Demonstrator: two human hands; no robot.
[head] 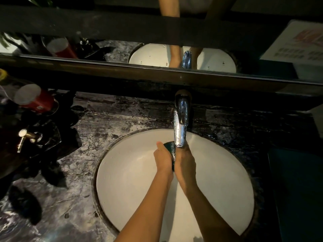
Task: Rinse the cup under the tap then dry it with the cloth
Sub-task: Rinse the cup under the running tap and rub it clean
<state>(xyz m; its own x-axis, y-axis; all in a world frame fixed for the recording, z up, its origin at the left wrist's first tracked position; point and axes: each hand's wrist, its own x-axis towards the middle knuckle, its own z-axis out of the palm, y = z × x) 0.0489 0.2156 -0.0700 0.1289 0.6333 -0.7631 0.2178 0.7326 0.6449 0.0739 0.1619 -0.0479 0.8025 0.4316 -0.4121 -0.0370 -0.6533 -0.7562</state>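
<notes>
A dark teal cup [170,147] is held between both hands over the white sink [131,172], right under the spout of the chrome tap [180,123]. My left hand [163,158] grips its left side with the thumb up on the rim. Against its right side lies my right hand [185,160], fingers hidden under the spout. Only a narrow strip of the cup shows between the hands. A dark teal cloth [297,189] lies on the counter at the right edge.
The dark marble counter [70,198] surrounds the sink. At the left stand a red cup [35,100], a brass-topped dispenser [26,137] and dark items. A mirror ledge [157,74] runs across behind the tap.
</notes>
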